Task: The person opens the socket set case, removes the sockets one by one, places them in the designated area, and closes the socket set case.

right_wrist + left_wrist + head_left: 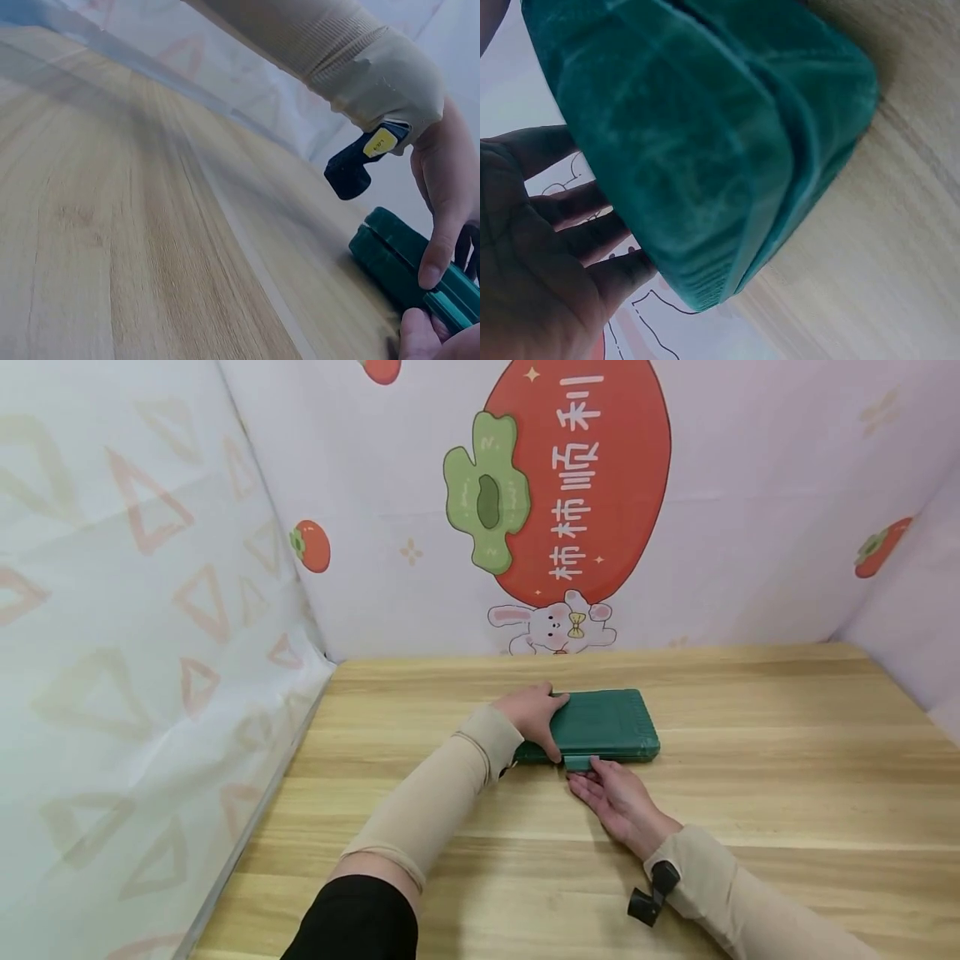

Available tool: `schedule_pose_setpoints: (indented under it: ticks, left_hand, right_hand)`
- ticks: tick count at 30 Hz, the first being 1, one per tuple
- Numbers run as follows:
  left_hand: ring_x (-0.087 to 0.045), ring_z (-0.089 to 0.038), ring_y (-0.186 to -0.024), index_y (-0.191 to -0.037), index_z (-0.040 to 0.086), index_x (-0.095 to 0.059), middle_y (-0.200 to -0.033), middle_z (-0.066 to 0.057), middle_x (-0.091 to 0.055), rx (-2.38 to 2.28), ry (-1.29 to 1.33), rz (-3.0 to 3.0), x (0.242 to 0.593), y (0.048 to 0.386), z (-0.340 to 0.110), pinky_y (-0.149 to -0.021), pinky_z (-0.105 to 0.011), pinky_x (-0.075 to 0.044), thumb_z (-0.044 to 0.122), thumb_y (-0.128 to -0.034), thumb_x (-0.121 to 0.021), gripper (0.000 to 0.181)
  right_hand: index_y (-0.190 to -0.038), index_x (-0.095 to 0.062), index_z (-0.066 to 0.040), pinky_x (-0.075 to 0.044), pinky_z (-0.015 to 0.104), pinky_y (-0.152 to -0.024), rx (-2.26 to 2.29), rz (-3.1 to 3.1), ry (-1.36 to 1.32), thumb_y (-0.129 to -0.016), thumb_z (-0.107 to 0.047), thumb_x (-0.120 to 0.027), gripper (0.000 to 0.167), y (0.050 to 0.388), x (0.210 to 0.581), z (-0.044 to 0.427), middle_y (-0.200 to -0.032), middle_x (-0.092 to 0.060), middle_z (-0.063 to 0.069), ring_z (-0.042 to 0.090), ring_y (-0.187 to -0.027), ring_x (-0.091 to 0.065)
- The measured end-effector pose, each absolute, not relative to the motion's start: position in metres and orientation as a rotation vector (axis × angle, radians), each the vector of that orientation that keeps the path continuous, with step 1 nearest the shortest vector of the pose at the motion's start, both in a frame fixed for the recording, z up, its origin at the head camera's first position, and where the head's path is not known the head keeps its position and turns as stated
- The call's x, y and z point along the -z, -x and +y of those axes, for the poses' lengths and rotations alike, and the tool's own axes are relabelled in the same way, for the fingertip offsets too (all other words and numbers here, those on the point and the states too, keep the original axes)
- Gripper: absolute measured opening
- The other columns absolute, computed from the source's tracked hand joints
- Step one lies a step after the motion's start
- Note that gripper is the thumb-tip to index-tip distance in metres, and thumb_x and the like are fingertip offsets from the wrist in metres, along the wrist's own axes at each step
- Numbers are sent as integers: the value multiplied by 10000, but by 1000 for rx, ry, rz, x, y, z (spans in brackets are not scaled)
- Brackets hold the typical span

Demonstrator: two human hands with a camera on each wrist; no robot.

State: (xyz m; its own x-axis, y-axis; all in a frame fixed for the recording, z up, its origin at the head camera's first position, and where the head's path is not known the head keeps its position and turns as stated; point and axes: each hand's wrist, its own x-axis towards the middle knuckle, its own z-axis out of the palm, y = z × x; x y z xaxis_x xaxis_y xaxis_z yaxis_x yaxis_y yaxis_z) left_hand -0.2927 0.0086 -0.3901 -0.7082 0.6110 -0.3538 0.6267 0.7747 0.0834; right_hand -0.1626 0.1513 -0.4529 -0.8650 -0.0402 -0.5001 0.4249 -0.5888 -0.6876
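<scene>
Printed sheets [397,468] back a wood-grain table [787,793]; near its far edge lies a green case [607,720], its left end partly covered by the left hand [534,716], wide-spread and gripping it, while the right hand [618,802] apparently pinches its front latch [579,763]

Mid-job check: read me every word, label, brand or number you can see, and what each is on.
"柿柿顺利": white characters, running sideways, on the large red persimmon printed on the backdrop.
Yellow label on the black wrist device: marked, but too blurred to read.
Green case: no readable text.
</scene>
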Motion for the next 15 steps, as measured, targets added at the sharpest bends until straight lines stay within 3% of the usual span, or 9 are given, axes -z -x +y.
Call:
schedule_pose_setpoints:
  ticks: [4, 9, 15]
  left_hand:
    - [-329, -264, -1498, -1661, 203, -261, -1664, -131, -280, 65, -918, 2588, 392, 288, 3, -1164, -390, -357, 541, -848, -815, 1040]
    - [-270, -275, -1528, -1635, 210, -346, -1675, -106, -274, 89, -966, 2616, 392, 279, -5, -1182, -422, -336, 490, -863, -822, 949]
    - [-520, -207, -1337, -1510, 126, -535, -1505, -89, -506, 64, -1098, 2687, 396, 267, -16, -1079, -348, -457, 361, -915, -802, 694]
  right_hand:
    - [-1482, -255, 22, -463, 374, -1078, 2478, 1233, -606, -1132, -143, -367, 403, 161, 457, 153, -1213, -499, 181, 169, -989, -679]
    - [-1529, -184, 44, -520, 336, -998, 2460, 1259, -556, -1129, -148, -380, 485, 161, 456, 156, -1204, -519, 191, 172, -981, -689]
    - [-1527, -202, 53, -520, 329, -994, 2428, 1309, -504, -1132, -173, -389, 492, 159, 455, 164, -1263, -517, 209, 179, -1040, -677]
